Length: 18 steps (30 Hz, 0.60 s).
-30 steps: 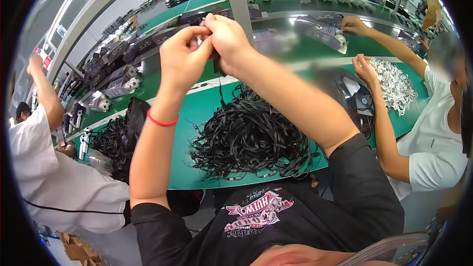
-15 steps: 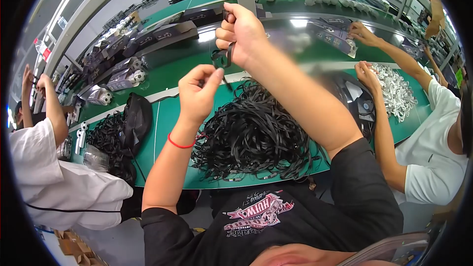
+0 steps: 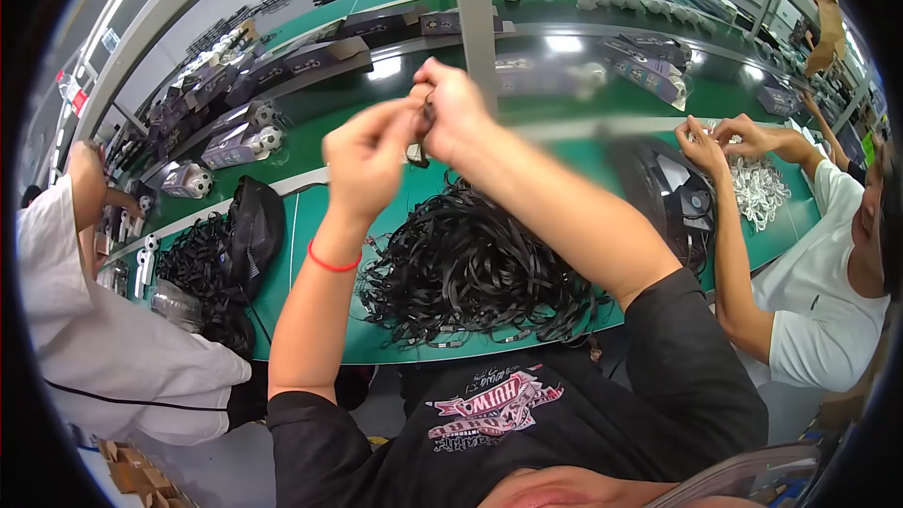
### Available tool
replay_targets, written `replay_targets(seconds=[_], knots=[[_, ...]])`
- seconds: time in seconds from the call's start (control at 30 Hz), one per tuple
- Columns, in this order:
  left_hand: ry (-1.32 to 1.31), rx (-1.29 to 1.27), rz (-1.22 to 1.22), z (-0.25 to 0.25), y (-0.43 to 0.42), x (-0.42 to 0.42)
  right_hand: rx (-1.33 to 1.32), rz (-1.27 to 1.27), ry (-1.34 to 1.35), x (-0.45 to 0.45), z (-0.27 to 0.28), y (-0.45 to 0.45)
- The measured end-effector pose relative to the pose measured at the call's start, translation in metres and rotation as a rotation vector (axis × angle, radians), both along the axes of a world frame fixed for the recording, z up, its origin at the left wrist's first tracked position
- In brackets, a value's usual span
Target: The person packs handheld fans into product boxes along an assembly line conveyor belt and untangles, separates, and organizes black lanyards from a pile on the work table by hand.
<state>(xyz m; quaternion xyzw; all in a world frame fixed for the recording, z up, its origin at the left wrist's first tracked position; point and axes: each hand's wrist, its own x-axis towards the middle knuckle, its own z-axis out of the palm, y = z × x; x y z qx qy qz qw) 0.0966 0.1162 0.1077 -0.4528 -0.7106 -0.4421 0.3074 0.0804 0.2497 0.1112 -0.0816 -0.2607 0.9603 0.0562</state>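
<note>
While L hand (image 3: 365, 165) & R hand (image 3: 458, 116) pinch blk strap (image 3: 417, 160), shirt print (image 3: 493, 409) reads "HUIW", rest unclear.

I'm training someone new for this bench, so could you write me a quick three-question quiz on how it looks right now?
1. Multiple choice: what is heaped on the green table right in front of the person?
a) metal screws
b) black straps
c) glass bottles

2. True or false: the pile of white looped cords lies to the left of that heap.

3. Fill in the colour: the left hand, which has a ____ band at its wrist, is close against the right hand.

Key: 1. b; 2. false; 3. red
</note>
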Motion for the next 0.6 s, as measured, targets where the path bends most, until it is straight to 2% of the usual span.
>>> replay_targets(seconds=[0.07, 0.1, 0.2, 0.37, 0.47, 0.5, 0.53, 0.6], knots=[[-0.433, 0.26, -0.106, 0.005, -0.018, 0.007, -0.089, 0.081, 0.076, -0.006, 0.006, 0.025], [-0.432, 0.265, -0.11, 0.0, -0.024, 0.003, -0.133, 0.113, 0.117, -0.007, 0.011, 0.025], [-0.479, -0.071, 0.017, -0.028, -0.023, -0.001, -0.104, 0.14, 0.082, -0.006, 0.02, 0.006], [-0.466, 0.008, -0.051, -0.039, -0.032, -0.021, -0.129, 0.209, 0.154, -0.018, 0.009, -0.013], [-0.203, 0.184, 0.045, -0.035, -0.031, -0.033, -0.154, 0.135, 0.072, -0.029, -0.007, -0.035], [-0.202, 0.19, 0.056, -0.035, -0.031, -0.04, -0.169, 0.108, 0.028, -0.034, -0.011, -0.045], [-0.053, 0.15, 0.128, -0.038, -0.032, -0.049, -0.165, 0.129, 0.024, -0.04, -0.016, -0.054], [0.25, 0.062, 0.286, -0.042, -0.044, -0.067, -0.055, 0.014, -0.066, -0.057, -0.024, -0.074]])
